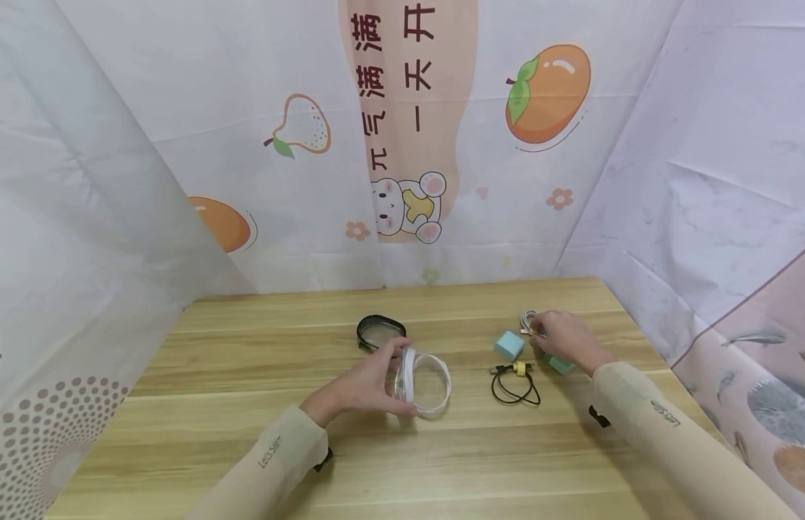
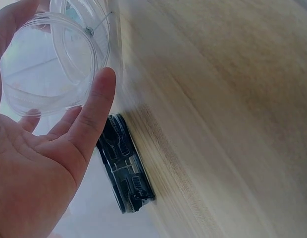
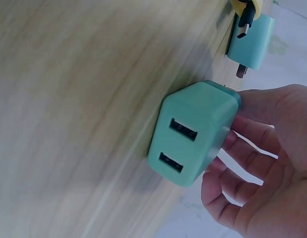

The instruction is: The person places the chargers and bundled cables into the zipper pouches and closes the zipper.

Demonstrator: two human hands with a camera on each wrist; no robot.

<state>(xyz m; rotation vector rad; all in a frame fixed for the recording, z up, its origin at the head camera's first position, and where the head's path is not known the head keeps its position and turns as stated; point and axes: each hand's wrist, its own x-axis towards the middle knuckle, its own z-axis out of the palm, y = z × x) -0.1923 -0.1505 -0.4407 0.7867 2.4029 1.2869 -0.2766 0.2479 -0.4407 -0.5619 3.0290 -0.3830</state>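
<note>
My left hand [image 1: 374, 381] grips a clear round plastic case [image 2: 49, 64] by its rim, thumb at the near side and fingers at the far side. The case, with white edging, stands open on the table, its two round halves spread apart. My right hand [image 1: 567, 338] reaches to a coiled grey cable [image 1: 528, 321], fingertips at the coil and seemingly pinching it; the exact contact is hidden in the right wrist view. Under that hand lies a green charger [image 3: 193, 134] with two USB ports. A light-blue charger [image 1: 509, 346] stands just left of it.
A black-edged case [image 1: 380, 332] with a clear face lies behind my left hand. In front of the chargers is a black cable [image 1: 515, 396] with a yellow tie [image 1: 521, 368]. The wooden table [image 1: 246, 375] meets printed cloth [image 1: 298, 238] at its back and sides.
</note>
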